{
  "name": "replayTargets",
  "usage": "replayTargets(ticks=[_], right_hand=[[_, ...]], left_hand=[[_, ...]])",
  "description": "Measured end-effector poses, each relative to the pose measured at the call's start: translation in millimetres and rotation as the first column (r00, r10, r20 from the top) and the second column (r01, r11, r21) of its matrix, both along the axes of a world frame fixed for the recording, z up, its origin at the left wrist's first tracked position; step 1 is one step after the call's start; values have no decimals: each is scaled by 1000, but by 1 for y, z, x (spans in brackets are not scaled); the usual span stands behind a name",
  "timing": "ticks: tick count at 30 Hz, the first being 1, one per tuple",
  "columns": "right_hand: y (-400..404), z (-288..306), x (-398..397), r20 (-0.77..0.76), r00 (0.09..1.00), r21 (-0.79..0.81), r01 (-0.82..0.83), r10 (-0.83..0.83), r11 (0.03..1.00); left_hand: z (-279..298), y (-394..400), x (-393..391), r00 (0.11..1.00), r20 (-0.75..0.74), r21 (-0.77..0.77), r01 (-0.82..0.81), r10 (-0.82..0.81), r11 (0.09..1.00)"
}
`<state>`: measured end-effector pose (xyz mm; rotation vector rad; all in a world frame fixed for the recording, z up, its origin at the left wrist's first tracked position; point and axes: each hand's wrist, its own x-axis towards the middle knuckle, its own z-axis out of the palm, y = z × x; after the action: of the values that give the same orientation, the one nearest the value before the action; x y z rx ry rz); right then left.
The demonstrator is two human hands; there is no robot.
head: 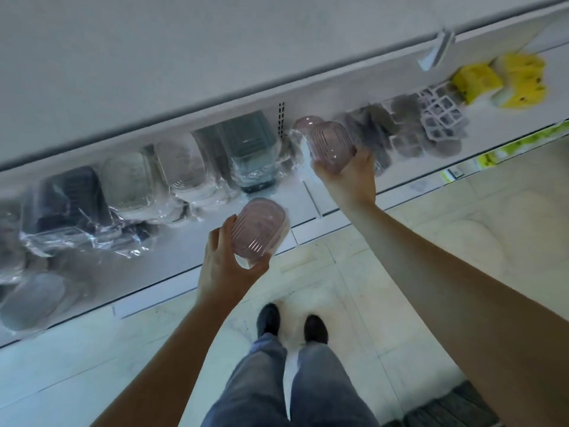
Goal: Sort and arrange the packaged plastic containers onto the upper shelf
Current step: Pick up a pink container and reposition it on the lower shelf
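Note:
My left hand (229, 269) grips a pink ribbed oval plastic container (257, 231) from below, held just off the front edge of the white shelf (311, 208). My right hand (351, 177) grips a second pink oval container (331, 146) and holds it over the shelf. Right behind that one stands another pink container (306, 123), against the shelf's back wall. The whole view is blurred.
Wrapped clear and dark containers (77, 201) fill the shelf to the left, with a grey-blue stack (249, 149) in the middle. Grey lids, a white grid rack (440, 117) and yellow items (520, 80) lie to the right. My feet stand on the tiled floor (354, 282).

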<state>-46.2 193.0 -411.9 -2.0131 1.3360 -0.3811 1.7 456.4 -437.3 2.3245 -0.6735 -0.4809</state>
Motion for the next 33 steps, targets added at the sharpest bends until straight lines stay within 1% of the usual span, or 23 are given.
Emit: replayTargets(ticks=[4,9,11,14,16,17,19,20,21,23,24,27,30,33], right_hand=[[-37,-29,45,19,1000,-34,12,-11,999],[-67,-59,74,-73,997,65,-12,17,998],[-75,-61,74,-42,995,96,-83,87,992],[-89,-63,63,18,972,97,-235,235,967],[-98,-63,55,79,961,187,-277,267,943],[-101,-62,51,130,960,251,-275,250,928],[-109,-58,46,226,961,400,-241,160,884],[-115,-59,44,253,960,459,-231,123,858],[-119,-58,42,248,962,501,-229,115,835],[-129,-55,37,274,958,597,-235,80,767],[-136,-57,35,295,954,660,-235,42,713],[-145,-59,30,311,949,756,-282,55,590],[-154,-68,25,327,943,775,-299,52,557],[-152,-66,23,351,936,771,-307,29,559]], left_hand=[[-19,-23,0,999,19,17,-27,26,999],[-26,-52,-14,994,18,30,-110,109,994],[-21,-67,-24,991,9,14,-136,136,991],[-10,-95,-36,986,12,-10,-165,165,986],[-1,-119,-40,982,23,-34,-185,186,982],[4,-132,-41,980,44,-58,-190,193,980],[13,-158,-38,968,141,-93,-196,208,976],[18,-172,-35,954,201,-108,-204,223,973],[21,-186,-31,938,249,-130,-215,241,968],[26,-214,-21,910,310,-167,-234,276,958],[27,-228,-15,901,323,-166,-248,291,954],[25,-267,7,887,322,-85,-320,330,944],[12,-292,23,899,283,73,-368,334,927],[-6,-300,28,918,212,188,-374,335,908]])
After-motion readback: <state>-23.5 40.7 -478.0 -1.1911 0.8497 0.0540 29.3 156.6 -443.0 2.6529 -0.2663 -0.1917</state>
